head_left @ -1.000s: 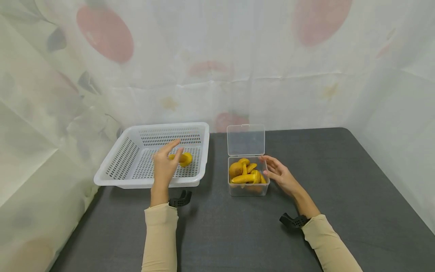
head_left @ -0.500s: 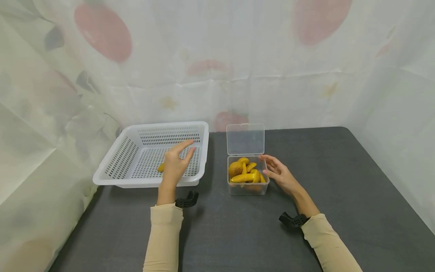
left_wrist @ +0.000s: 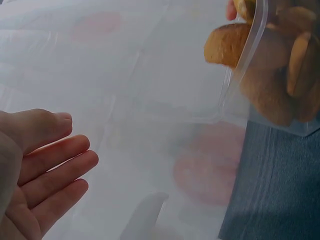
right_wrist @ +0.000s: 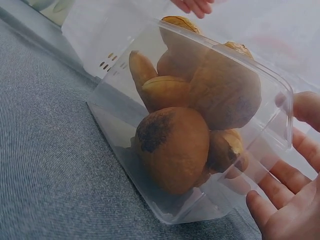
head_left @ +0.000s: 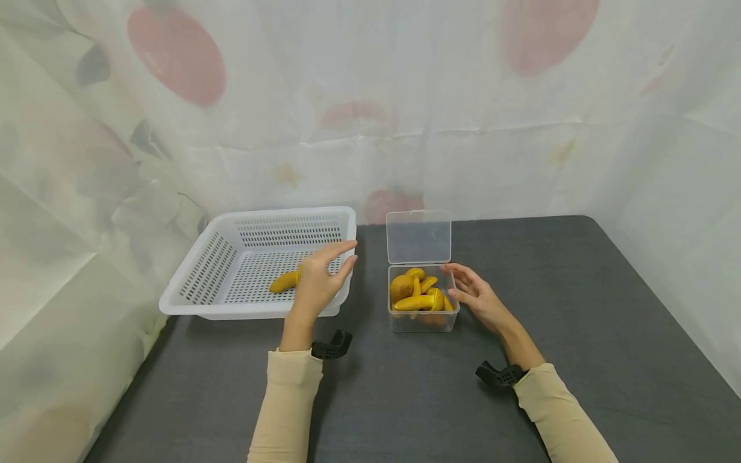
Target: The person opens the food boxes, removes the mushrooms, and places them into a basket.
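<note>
My left hand [head_left: 320,281] hangs over the right part of the white basket [head_left: 191,297], thumb and forefinger apart. Nothing lies in its fingers in the left wrist view. A yellow mushroom [head_left: 284,281] on the basket floor is partly covered by that hand. To the right stands a clear plastic box [head_left: 422,323] with its lid [head_left: 419,238] raised behind it. Several mushrooms [right_wrist: 172,150] fill it, some with dark patches. My right hand [head_left: 477,299] holds the box at its right side, the thumb [right_wrist: 306,107] at the rim and fingers against the outer wall.
A dark cloth [head_left: 382,392] covers the table. Patterned white sheeting [head_left: 480,161] hangs behind it and along both sides. The basket and box stand side by side near the far edge. Black wrist mounts [head_left: 332,345] are strapped to both wrists.
My left hand has moved right across the basket, from beside the mushroom to near the basket's right rim. The mushroom's left end now shows left of the hand. My right hand stays at the box.
</note>
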Available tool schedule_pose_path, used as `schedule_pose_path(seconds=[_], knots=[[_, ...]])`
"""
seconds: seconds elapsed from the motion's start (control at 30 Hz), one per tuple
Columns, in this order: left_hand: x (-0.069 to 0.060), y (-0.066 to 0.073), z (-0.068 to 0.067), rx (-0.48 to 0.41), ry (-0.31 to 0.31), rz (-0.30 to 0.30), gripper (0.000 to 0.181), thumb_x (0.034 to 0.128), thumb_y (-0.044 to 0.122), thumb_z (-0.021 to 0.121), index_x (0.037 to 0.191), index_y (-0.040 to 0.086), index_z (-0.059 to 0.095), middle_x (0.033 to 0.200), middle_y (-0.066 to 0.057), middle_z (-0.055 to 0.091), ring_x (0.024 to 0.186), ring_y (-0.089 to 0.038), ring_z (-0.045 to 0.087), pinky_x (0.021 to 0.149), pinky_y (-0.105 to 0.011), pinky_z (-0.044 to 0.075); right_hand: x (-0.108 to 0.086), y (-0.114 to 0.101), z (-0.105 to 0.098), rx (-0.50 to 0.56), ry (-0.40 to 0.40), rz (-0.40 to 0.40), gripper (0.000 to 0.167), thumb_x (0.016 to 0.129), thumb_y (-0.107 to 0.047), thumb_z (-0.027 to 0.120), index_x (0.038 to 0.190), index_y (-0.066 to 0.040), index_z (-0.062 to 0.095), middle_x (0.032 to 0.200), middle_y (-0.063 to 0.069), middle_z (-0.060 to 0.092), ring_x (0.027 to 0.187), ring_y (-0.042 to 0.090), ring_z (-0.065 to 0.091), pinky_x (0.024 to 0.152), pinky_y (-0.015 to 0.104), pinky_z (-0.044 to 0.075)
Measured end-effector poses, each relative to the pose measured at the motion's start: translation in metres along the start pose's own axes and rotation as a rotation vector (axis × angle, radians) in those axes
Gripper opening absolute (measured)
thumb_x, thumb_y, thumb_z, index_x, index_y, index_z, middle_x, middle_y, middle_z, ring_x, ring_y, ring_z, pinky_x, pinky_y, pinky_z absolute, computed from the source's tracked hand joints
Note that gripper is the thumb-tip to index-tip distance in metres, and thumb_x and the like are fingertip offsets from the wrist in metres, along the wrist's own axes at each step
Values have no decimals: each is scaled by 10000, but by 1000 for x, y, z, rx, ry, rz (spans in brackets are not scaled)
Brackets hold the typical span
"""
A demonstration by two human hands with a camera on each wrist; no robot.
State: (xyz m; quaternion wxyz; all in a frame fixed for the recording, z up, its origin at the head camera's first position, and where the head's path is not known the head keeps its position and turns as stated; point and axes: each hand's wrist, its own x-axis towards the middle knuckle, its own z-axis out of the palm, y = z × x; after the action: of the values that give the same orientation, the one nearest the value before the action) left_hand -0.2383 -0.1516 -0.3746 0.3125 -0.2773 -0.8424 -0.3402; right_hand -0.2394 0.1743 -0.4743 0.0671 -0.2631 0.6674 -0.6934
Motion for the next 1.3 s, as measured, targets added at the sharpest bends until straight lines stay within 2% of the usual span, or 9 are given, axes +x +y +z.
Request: schedule_pose_path(seconds=[0.07,0.2,0.43,0.57,0.8,1.0,1.17,1.3], knots=[[1,3,2,-14,-9,29,296,850,63,716,1140,8,702,1102,-158,734,1052,-302,696,938,-418,571,0,-1,0,3,2,11,567,995,-102,507,1470,63,243,1540,277,250,1335,-89,393,1039,62,415],[2,8,8,-46,-36,69,290,843,43,718,1128,-5,703,1095,-159,736,1044,-298,701,937,-407,573,0,-1,0,8,2,29,584,993,-120,517,1475,55,237,1545,293,223,1335,-90,392,1034,63,418],[1,19,14,-28,-136,57,299,868,90,702,1162,36,695,1154,-128,722,1083,-268,689,949,-387,571,0,-1,0,4,-2,25,578,990,-118,523,1475,42,251,1536,303,229,1343,-73,394,1031,66,422],[2,25,19,-39,-186,72,303,866,87,702,1165,36,692,1154,-125,721,1073,-257,693,931,-373,579,0,0,0,0,6,19,576,988,-122,530,1474,36,263,1540,251,280,1344,-59,401,1027,71,428],[1,35,28,-53,-270,98,306,864,109,710,1164,54,695,1146,-104,723,1052,-235,698,897,-349,594,1,2,0,2,15,-18,555,980,-87,533,1450,67,282,1485,36,429,1338,-34,426,1018,89,451],[-2,41,35,-91,-343,90,322,870,116,706,1185,54,686,1182,-107,709,1085,-240,686,924,-358,585,0,2,1,-4,20,-6,550,980,-100,537,1450,51,293,1483,65,424,1337,-35,423,1018,86,446],[-3,44,41,-110,-363,123,317,858,84,712,1172,46,690,1176,-106,709,1085,-231,686,925,-332,586,0,0,1,-1,23,2,562,981,-105,538,1455,56,282,1491,94,414,1338,-21,425,1012,93,454],[-4,48,45,-112,-391,147,306,861,96,712,1164,56,694,1165,-96,714,1047,-210,697,868,-292,600,0,-1,1,-4,27,2,570,979,-109,542,1454,65,280,1493,107,414,1333,-17,433,1004,98,463]])
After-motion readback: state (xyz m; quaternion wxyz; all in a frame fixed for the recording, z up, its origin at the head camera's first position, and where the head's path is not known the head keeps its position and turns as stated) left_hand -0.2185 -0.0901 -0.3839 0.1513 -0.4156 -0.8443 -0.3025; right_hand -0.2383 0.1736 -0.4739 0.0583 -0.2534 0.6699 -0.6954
